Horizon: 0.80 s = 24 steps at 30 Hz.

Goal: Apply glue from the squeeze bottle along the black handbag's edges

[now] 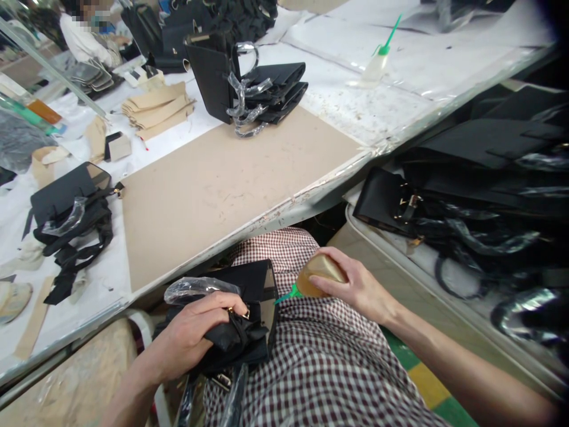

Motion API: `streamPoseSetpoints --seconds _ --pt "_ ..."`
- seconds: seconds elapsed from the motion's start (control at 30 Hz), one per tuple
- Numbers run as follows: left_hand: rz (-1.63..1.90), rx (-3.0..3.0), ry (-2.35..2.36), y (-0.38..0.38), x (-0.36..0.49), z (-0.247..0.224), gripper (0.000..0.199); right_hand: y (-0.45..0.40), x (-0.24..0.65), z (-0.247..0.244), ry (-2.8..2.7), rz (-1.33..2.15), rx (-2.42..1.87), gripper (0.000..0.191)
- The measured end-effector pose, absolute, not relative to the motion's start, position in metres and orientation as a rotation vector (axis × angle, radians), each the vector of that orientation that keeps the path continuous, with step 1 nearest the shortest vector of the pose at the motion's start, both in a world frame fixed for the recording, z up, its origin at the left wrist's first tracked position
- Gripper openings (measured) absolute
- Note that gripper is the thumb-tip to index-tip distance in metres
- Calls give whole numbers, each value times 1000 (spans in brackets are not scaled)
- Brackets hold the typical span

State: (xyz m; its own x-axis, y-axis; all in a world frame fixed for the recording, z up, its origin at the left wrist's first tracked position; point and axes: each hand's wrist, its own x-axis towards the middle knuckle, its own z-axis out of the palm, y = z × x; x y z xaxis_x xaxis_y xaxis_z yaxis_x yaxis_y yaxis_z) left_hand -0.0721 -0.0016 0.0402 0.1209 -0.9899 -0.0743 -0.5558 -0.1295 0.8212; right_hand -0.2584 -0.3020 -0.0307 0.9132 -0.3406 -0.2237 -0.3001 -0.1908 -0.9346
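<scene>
A black bag (249,279) with plastic-wrapped handles rests on the person's checkered lap. My left hand (200,326) is closed on it, fingers over its straps near a gold-coloured fitting. My right hand (351,281) grips an amber glue bottle (317,274), tilted so that its green nozzle (288,293) points left. The nozzle's tip is at the bag's right end, by a beige panel (268,311); whether it touches cannot be told.
A beige board (231,178) lies on the white table, with black bags (213,77) at its back edge. Another bag (71,190) lies left. A second bottle (377,64) stands at the back. Right, a bin (368,237) holds black bags. A person (86,38) sits back left.
</scene>
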Motion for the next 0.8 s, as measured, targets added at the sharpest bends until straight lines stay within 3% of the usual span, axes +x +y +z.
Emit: streamPoseSetpoints --seconds 0.37,0.8 --pt "-870 1788 -1512 -3 -72 40 37 -305 -257 -28 448 -117 -1882 38" --pt "-826 1791 -1518 -9 -73 42 31 -299 -264 -15 483 102 -1330 35"
